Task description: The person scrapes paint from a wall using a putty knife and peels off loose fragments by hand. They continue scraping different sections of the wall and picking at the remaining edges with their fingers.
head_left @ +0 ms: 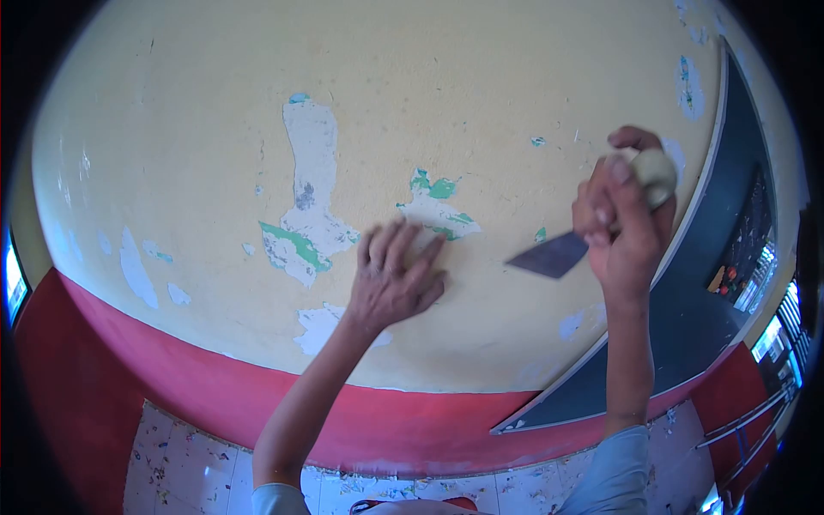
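My left hand point(396, 279) lies flat on the wall point(481, 77), just below a bare patch point(438, 210), with a taller bare patch point(309, 189) to its left, my right hand point(625, 215) holding a scraper point(549, 255) to its right, floor point(206, 463) below.

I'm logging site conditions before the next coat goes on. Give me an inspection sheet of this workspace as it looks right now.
Surface: yellow wall, paint flaked off in white and green patches; red band below.
Job's things: scraper, blade off the wall.
Clutter: paint specks on the tiled floor.
Hands: left hand flat on the wall beside a bare patch; right hand, fingers closed on the scraper handle.
Cables: nothing seen.
Surroundings: dark board with pale frame at right.
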Available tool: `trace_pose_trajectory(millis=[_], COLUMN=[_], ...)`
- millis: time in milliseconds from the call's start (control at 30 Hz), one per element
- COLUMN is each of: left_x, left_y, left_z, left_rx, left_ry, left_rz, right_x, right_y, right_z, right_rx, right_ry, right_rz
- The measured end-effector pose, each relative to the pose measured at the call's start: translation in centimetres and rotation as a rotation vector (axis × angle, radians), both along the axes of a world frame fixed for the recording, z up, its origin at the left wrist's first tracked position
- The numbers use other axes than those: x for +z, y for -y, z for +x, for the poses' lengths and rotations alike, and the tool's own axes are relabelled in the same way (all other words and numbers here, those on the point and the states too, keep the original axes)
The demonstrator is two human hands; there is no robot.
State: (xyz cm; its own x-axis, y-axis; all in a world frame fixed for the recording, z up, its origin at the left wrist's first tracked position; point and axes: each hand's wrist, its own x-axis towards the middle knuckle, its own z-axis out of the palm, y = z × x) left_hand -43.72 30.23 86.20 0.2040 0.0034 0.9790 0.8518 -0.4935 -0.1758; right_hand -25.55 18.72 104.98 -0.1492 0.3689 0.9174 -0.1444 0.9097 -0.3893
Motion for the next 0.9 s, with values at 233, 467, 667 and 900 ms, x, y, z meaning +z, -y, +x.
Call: trace_pose_trajectory(millis=[233, 467, 667, 900], left_x=[8.5, 8.2, 8.2, 8.3], left_y=[0.7, 0.5, 0.5, 0.5], left_z=[-1.0, -1.1, -1.2, -1.3], left_rx=[0.143, 0.151, 0.146, 0.151], left_ry=[0.091, 0.090, 0.091, 0.079], left_rz=[-0.091, -0.089, -0.072, -0.057], right_x=[7.7, 9.7, 11.6, 9.7], right_y=[-0.6, -3.9, -5.8, -3.0], right_z=[-3.4, -5.2, -2.9, -5.4], right_rx=[-0.136, -0.188, -0.105, -0.201], right_ry=[-0.156, -0.279, -0.286, -0.351], right_rz=[0.188, 0.195, 0.133, 0.136])
